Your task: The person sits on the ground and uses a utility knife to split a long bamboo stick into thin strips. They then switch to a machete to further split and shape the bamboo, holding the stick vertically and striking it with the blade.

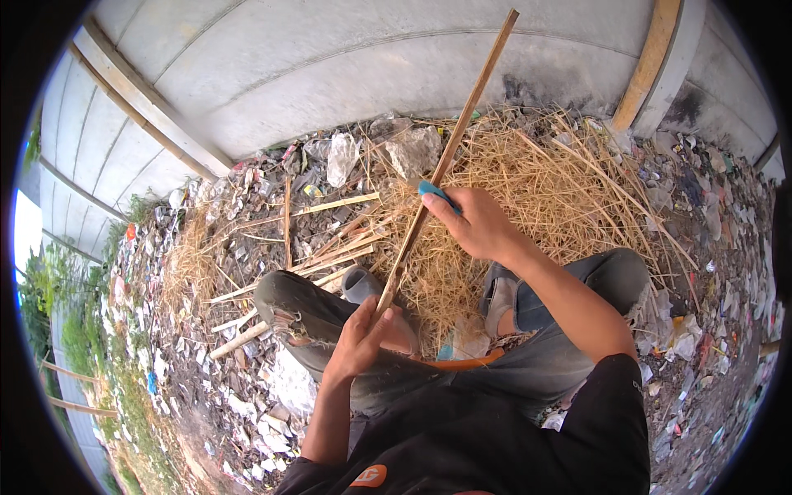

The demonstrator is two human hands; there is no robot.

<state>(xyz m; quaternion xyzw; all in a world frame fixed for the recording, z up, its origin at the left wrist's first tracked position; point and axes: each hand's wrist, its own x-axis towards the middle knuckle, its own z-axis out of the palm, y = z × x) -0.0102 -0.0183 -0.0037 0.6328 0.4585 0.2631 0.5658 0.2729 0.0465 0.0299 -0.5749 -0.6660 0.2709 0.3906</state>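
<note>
A long, narrow bamboo strip (474,103) slants up from my lap to the far wall. My left hand (360,336) is closed around its lower end, beside my left knee. Farther up the strip, my right hand (472,221) grips a small blue tool (437,195) laid against it; its working edge is mostly hidden, so I cannot tell its exact kind. A thick pile of pale shavings (536,190) spreads under and beyond the strip. Several split bamboo pieces (334,252) lie on the ground left of it.
My bent knees frame the work, with a grey shoe (360,285) by the left one. An orange-brown strip (470,360) lies between my legs. Pale chunks of rubble (412,151) sit near the grey panel wall (346,74). Litter (247,408) covers the ground on both sides.
</note>
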